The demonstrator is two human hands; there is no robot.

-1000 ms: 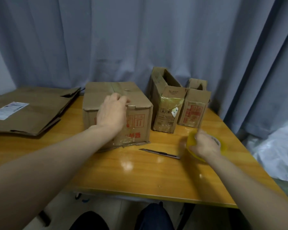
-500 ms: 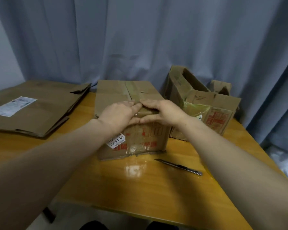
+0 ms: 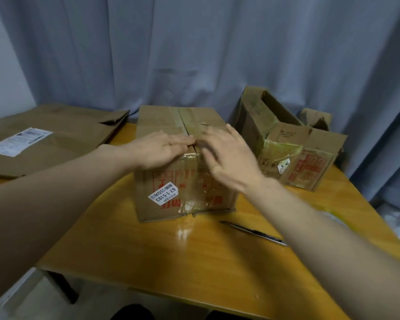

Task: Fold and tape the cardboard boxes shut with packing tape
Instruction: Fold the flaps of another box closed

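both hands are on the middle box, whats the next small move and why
Probably run the right hand forward along the taped seam to press it flat while the left hand pins the near edge of the cardboard box. Both hands lie flat and empty at the front of the seam, and the flaps are already closed.

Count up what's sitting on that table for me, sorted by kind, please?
Assembled cardboard boxes: 3, the closed box under both hands, the tall open box, the smaller open box
Flattened cardboard: 1 pile
Utility knife: 1
Total: 5
A yellowish shape by the right forearm is too hidden to name.
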